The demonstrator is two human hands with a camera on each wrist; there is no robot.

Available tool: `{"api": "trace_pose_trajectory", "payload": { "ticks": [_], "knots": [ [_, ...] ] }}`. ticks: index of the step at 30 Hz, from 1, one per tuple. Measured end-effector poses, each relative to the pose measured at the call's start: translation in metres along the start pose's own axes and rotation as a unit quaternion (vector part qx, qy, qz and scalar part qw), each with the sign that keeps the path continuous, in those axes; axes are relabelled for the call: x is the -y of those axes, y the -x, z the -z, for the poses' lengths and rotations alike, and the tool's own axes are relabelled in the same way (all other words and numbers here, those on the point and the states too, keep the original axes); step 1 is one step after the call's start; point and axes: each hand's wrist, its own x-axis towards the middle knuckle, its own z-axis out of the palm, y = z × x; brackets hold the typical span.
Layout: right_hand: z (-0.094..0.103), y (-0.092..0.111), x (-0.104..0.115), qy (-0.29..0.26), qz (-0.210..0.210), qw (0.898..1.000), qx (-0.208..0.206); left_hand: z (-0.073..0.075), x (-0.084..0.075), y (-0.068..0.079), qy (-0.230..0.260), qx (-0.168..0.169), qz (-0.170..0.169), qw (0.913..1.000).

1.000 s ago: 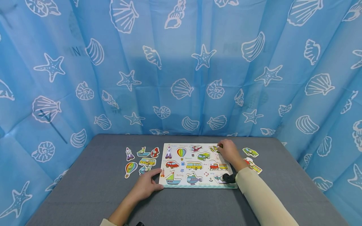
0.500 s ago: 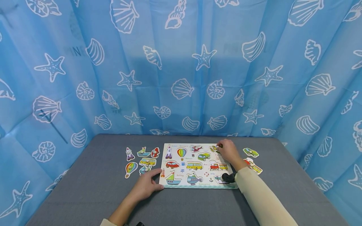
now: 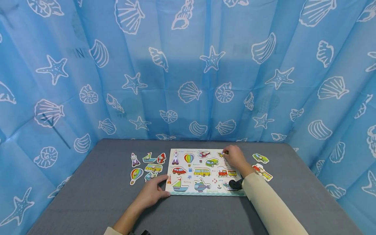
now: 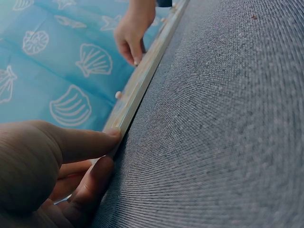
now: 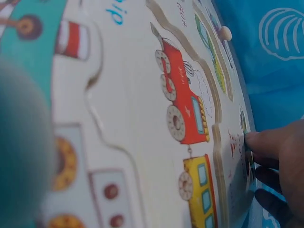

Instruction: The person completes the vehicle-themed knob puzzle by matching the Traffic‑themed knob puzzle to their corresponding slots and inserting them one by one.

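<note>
A white wooden puzzle board [image 3: 188, 193] printed with vehicles lies on the table. My left hand [image 3: 152, 192] holds its near left corner; in the left wrist view, thumb and fingers [image 4: 97, 173] are bent around the board's edge. At the far right corner, my right hand [image 3: 236, 157] pinches a small yellow-green airplane piece [image 3: 220, 154], which overlaps the airplane's spot and is mostly hidden by the fingers. In the right wrist view, the thumb tip and fingers of the right hand [image 5: 285, 156] meet low over the board, beyond the red train picture [image 5: 183, 99].
Left of the board lie loose pieces: a rocket [image 3: 134, 160], sailboat [image 3: 149, 158], red piece [image 3: 161, 158], bus [image 3: 153, 168], balloon [image 3: 135, 176] and submarine [image 3: 150, 176]. On the right are a green truck [image 3: 260, 158] and train [image 3: 263, 172]. A blue shell-print curtain [image 3: 188, 71] stands behind.
My right hand has shifted slightly left along the board's far right corner, with the airplane piece in its fingers. The left hand has stayed at the left edge.
</note>
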Motion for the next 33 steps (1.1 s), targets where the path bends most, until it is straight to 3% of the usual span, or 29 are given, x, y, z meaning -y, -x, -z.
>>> {"api": "trace_pose_trajectory", "payload": {
  "ticks": [11,17,24,33],
  "knots": [
    [0.003,0.004,-0.003,-0.02,0.041,0.999,0.023,0.0,0.002,0.0,-0.001,-0.004,0.0,1.0],
    [0.005,0.007,-0.006,-0.032,0.042,0.997,0.051,-0.001,0.001,0.0,0.001,-0.003,-0.003,1.0],
    [0.012,0.015,-0.012,-0.046,0.072,0.996,0.018,-0.002,0.002,-0.001,-0.004,-0.007,-0.014,0.9999],
    [0.027,0.025,-0.029,-0.025,0.044,0.999,0.002,-0.002,0.002,-0.001,-0.004,-0.003,-0.01,0.9999]
  ]
}}
